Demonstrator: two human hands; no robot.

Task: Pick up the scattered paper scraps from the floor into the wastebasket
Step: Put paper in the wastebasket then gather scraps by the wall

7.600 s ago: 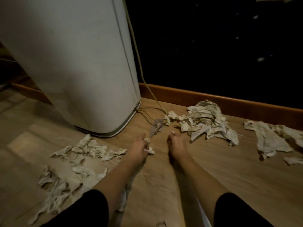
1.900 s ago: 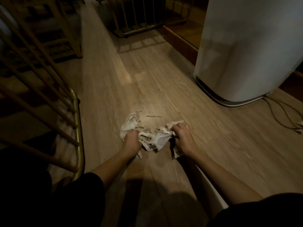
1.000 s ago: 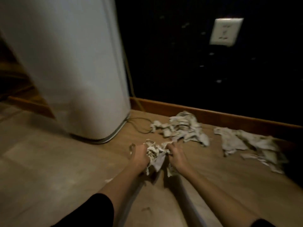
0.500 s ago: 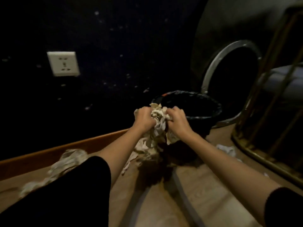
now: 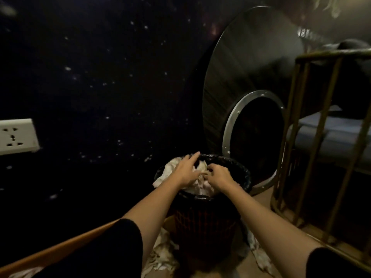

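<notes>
A dark woven wastebasket (image 5: 202,221) with a black liner stands on the floor in the middle of the view. A heap of crumpled pale paper scraps (image 5: 170,173) fills its left half and hangs over the rim. My left hand (image 5: 187,169) lies over the heap with fingers stretched out, pressing on it. My right hand (image 5: 217,174) is just beside it over the basket's opening, fingers curled down onto the paper. More scraps (image 5: 160,255) lie on the floor at the basket's left foot, and another scrap (image 5: 261,255) lies at its right foot.
A dark speckled wall with a white socket (image 5: 17,136) runs behind, with a wooden skirting board (image 5: 50,251) below. A large dark round panel with a metal ring (image 5: 253,137) leans behind the basket. A brass-coloured rack (image 5: 321,137) stands close on the right.
Both hands carried the gathered bundle of scraps from the floor up and over the wastebasket; the bundle now lies inside it, and my left hand's fingers have spread out.
</notes>
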